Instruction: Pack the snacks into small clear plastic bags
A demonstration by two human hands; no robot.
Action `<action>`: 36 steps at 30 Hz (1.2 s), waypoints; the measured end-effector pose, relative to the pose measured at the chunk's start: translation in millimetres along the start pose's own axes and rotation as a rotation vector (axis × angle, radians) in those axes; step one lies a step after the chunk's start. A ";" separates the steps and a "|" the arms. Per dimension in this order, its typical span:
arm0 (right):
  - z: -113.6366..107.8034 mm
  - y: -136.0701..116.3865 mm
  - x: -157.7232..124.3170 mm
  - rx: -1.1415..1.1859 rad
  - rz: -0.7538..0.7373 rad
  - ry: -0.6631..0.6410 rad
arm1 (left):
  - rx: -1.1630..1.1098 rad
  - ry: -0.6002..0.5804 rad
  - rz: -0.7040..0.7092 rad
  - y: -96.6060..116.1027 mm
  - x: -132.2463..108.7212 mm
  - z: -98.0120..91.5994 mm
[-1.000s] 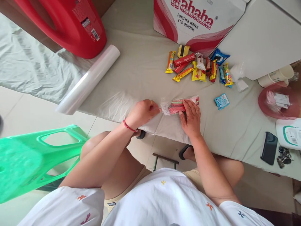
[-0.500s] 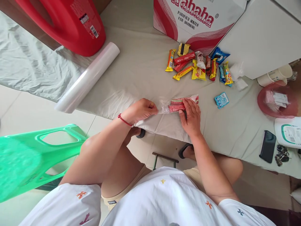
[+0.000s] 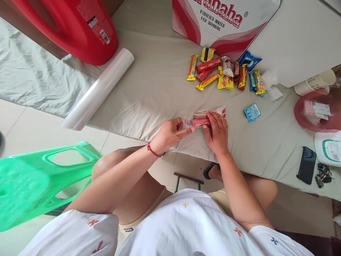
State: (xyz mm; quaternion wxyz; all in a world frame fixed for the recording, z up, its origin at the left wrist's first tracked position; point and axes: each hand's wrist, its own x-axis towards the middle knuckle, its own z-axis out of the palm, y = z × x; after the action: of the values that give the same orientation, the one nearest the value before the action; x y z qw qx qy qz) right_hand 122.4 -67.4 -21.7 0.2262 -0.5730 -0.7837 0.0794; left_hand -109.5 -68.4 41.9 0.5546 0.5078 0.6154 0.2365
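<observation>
A small bundle of red and green snack packets (image 3: pixel 204 116), wrapped in clear film, lies near the front edge of the cloth-covered table (image 3: pixel 149 85). My right hand (image 3: pixel 217 133) rests on the bundle's right half, fingers curled over it and pressing it down. My left hand (image 3: pixel 172 133) pinches the loose film at the bundle's left end, fingers closed against it. A red string bracelet is on my left wrist.
A roll of clear film (image 3: pixel 98 89) lies at the left. Several loose snack bars (image 3: pixel 225 73) sit before a Wahaha carton (image 3: pixel 221 21). A small blue packet (image 3: pixel 252 112), pink basket (image 3: pixel 317 112), phone (image 3: pixel 306 165), keys, red container (image 3: pixel 71 25) and green stool (image 3: pixel 37 181) surround me.
My left hand has moved right, from about a hand's width away up against the bundle's left end, gathering the film in. My right hand has stayed on the bundle.
</observation>
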 end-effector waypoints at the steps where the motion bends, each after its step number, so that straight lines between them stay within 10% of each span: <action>1: 0.2 0.2 -0.1 0.002 -0.002 0.000 | -0.057 0.006 -0.021 -0.3 1.8 2.8; 13: -0.4 -0.2 -0.1 0.019 -0.019 0.008 | -0.006 -0.107 -0.078 -6.3 9.2 -30.9; 21: 0.1 0.3 -0.4 0.026 -0.005 0.008 | 0.027 0.318 0.067 -12.6 24.7 -21.2; 27: 0.5 0.7 -0.2 0.029 -0.019 0.010 | -0.002 0.175 0.060 -3.7 38.0 2.3; 36: -1.7 -1.0 -2.9 0.016 -0.058 0.033 | -0.005 0.005 0.097 0.6 33.6 -14.7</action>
State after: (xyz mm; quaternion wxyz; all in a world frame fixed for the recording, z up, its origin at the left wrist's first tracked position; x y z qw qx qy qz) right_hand 123.0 -70.7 -20.6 0.2457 -0.5493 -0.7956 0.0697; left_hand -118.4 -34.4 31.6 0.5423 0.5351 0.5908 0.2656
